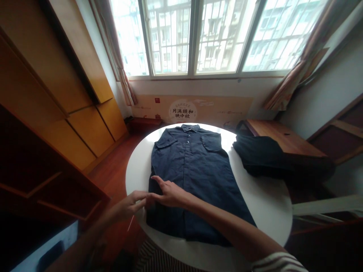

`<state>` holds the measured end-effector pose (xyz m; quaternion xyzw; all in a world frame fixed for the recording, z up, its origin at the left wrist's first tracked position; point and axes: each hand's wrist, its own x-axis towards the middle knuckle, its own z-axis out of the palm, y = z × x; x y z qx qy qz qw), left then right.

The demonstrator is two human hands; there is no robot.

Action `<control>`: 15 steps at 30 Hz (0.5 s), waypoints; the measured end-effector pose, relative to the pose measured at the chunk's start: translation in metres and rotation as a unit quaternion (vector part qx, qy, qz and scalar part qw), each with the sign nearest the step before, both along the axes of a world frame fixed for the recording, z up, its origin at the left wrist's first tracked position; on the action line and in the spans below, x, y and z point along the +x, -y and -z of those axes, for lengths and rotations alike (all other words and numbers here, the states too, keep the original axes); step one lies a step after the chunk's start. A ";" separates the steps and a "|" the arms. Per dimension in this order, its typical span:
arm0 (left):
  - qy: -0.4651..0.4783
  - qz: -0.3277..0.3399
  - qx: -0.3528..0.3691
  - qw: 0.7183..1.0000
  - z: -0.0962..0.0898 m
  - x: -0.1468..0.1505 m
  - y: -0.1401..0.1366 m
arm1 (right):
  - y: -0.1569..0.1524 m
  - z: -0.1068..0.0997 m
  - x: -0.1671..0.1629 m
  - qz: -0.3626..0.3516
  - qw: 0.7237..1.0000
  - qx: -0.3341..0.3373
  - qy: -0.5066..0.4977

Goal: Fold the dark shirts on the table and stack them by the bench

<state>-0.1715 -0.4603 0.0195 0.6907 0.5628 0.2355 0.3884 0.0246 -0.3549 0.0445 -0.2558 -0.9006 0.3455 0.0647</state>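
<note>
Fingers of our left hand are meeting our right hand at the shirt's side edge; we can't tell if they're gripping. Dark, wrinkled cloth is lying flat on a smooth, round white table.

A wide window spans the far wall, its panes crossed by bars, with a pale apartment building beyond. A patterned curtain is gathered at each side, the left curtain near tall yellow-brown cabinets. Below the sill runs a beige banner printed with a round emblem and Chinese characters. A low reddish-brown box lies beneath its left part. To the right stands a wooden desk, and nearer, a pale rail extends beside the round white table. Reddish wooden flooring shows at left.
</note>
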 end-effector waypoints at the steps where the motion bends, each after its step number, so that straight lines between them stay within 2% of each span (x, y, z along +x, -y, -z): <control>1: -0.007 -0.018 0.001 1.000 0.001 -0.010 -0.006 | 0.000 0.004 0.000 0.006 1.000 -0.002 -0.018; 5: -0.033 -0.163 0.073 0.983 0.006 -0.048 -0.055 | -0.001 0.011 -0.002 0.012 0.996 -0.045 -0.077; 7: -0.065 -0.241 0.110 0.962 0.004 -0.062 -0.096 | -0.002 0.011 -0.003 0.002 0.991 -0.090 -0.100; 9: -0.125 -0.297 0.107 0.941 -0.003 -0.068 -0.145 | -0.001 0.009 -0.001 -0.003 0.983 -0.140 -0.119; 12: -0.200 -0.324 0.075 0.922 -0.018 -0.066 -0.223 | 0.001 0.001 0.006 0.006 0.969 -0.198 -0.149; 15: -0.230 -0.321 0.059 0.917 -0.030 -0.056 -0.292 | 0.004 -0.009 0.018 0.009 0.963 -0.209 -0.172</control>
